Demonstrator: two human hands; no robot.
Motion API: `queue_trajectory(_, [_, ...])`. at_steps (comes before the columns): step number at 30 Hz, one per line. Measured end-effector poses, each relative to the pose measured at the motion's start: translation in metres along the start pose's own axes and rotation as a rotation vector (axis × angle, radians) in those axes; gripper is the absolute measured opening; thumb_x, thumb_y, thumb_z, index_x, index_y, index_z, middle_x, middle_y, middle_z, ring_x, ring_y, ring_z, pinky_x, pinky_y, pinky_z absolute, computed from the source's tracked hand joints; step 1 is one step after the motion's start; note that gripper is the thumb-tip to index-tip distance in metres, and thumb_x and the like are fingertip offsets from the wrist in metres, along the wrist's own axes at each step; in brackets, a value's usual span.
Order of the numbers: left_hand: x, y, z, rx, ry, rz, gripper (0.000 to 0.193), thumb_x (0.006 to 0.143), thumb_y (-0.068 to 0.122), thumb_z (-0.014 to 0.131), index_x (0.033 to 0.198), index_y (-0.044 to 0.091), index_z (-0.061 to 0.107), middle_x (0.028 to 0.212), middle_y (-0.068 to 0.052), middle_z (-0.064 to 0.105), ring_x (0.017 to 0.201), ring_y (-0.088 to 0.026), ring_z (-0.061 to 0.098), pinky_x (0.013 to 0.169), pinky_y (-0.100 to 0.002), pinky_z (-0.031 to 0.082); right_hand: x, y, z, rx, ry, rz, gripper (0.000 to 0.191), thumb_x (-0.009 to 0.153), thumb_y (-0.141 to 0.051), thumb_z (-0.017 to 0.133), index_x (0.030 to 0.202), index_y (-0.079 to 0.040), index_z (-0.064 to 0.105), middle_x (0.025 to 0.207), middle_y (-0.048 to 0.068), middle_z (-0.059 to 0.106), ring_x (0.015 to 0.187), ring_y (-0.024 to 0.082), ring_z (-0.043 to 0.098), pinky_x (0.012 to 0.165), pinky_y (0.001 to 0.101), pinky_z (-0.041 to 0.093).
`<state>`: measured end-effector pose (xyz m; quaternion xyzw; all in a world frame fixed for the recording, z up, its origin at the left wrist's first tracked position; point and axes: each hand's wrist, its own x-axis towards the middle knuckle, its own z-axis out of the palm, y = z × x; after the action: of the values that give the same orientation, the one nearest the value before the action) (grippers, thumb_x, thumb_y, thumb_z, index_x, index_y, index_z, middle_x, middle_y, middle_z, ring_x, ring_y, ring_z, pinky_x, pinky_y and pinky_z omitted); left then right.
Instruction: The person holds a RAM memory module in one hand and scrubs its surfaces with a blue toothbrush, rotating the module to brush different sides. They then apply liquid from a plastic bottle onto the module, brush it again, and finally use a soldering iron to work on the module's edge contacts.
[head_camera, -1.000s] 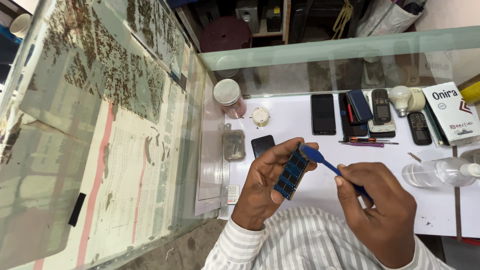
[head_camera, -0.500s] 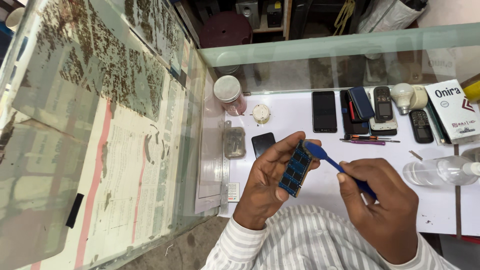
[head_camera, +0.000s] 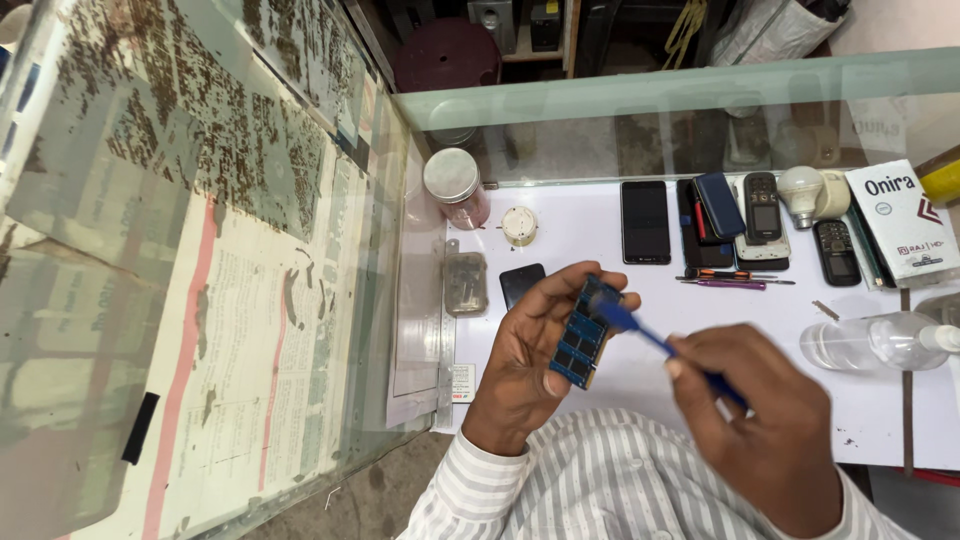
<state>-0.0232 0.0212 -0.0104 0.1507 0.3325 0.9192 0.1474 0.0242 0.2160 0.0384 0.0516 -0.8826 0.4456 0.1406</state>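
Glass, stained and speckled brown, covers the counter (head_camera: 180, 230) at the far left, with old paper showing beneath it. Just past its edge, on the white worktop (head_camera: 600, 225), stand a clear jar with a metal lid (head_camera: 455, 186), a small round white disc (head_camera: 519, 225) and a scuffed clear case (head_camera: 465, 282), with a small black phone (head_camera: 521, 283) lying beside that.

Next comes the person's left hand (head_camera: 530, 355), raised above the worktop, fingers and thumb clasped around a blue circuit board (head_camera: 580, 336) set with black chips, held on a slant. Against the board's upper end sits the blurred head of a blue brush (head_camera: 640, 330), whose handle runs down into the right hand (head_camera: 765, 425), which is closed around it.

Behind the hands lie a black smartphone (head_camera: 645, 221), a stack of phones (head_camera: 715, 220), a keypad phone (head_camera: 762, 212) and a white bulb (head_camera: 803, 192). Farthest right are a white box (head_camera: 898, 215) and a clear plastic bottle (head_camera: 875, 342) lying on its side.
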Motion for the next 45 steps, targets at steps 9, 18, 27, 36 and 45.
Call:
queue_trajectory(9, [-0.003, 0.001, 0.000, 0.009, -0.003, -0.016, 0.103, 0.078, 0.044, 0.094, 0.153, -0.006, 0.045, 0.148, -0.024, 0.056, 0.140, -0.034, 0.056, 0.127, -0.051, 0.043, 0.003, -0.001, 0.001, 0.007, 0.016, -0.051, 0.012, 0.090, -0.005, 0.071, 0.100, 0.002, 0.069, 0.096, 0.014, 0.072, 0.076, 0.016, 0.073, 0.060, 0.0262, 0.056])
queue_trajectory(18, [-0.001, -0.001, 0.000, 0.016, 0.008, -0.018, 0.102, 0.076, 0.044, 0.094, 0.152, -0.004, 0.045, 0.146, -0.024, 0.057, 0.139, -0.035, 0.058, 0.126, -0.052, 0.042, -0.006, -0.008, 0.004, 0.037, -0.094, -0.038, 0.009, 0.087, -0.007, 0.075, 0.095, -0.003, 0.073, 0.093, 0.007, 0.076, 0.068, 0.011, 0.069, 0.051, 0.0221, 0.053])
queue_trajectory(27, [-0.002, 0.005, 0.005, 0.037, -0.018, -0.032, 0.104, 0.077, 0.044, 0.093, 0.153, -0.006, 0.043, 0.148, -0.024, 0.057, 0.141, -0.036, 0.056, 0.127, -0.051, 0.041, -0.003, -0.004, 0.004, 0.021, 0.013, -0.062, 0.010, 0.085, -0.003, 0.072, 0.093, 0.002, 0.069, 0.095, 0.014, 0.074, 0.077, 0.016, 0.077, 0.059, 0.0259, 0.056])
queue_trajectory(36, [-0.005, 0.002, 0.000, 0.016, -0.034, -0.034, 0.103, 0.077, 0.041, 0.094, 0.153, -0.007, 0.044, 0.148, -0.024, 0.057, 0.142, -0.036, 0.056, 0.128, -0.051, 0.041, 0.000, -0.002, 0.002, 0.030, -0.008, -0.066, 0.009, 0.085, -0.004, 0.072, 0.092, 0.001, 0.069, 0.092, 0.013, 0.074, 0.070, 0.014, 0.077, 0.056, 0.0258, 0.055])
queue_trajectory(45, [-0.004, 0.001, -0.002, 0.020, 0.022, 0.011, 0.104, 0.079, 0.041, 0.093, 0.157, -0.002, 0.040, 0.150, -0.023, 0.053, 0.142, -0.036, 0.055, 0.128, -0.051, 0.039, -0.008, -0.012, 0.008, 0.063, -0.079, -0.076, 0.009, 0.083, -0.005, 0.072, 0.090, -0.001, 0.069, 0.088, 0.010, 0.075, 0.068, 0.015, 0.071, 0.053, 0.0258, 0.057])
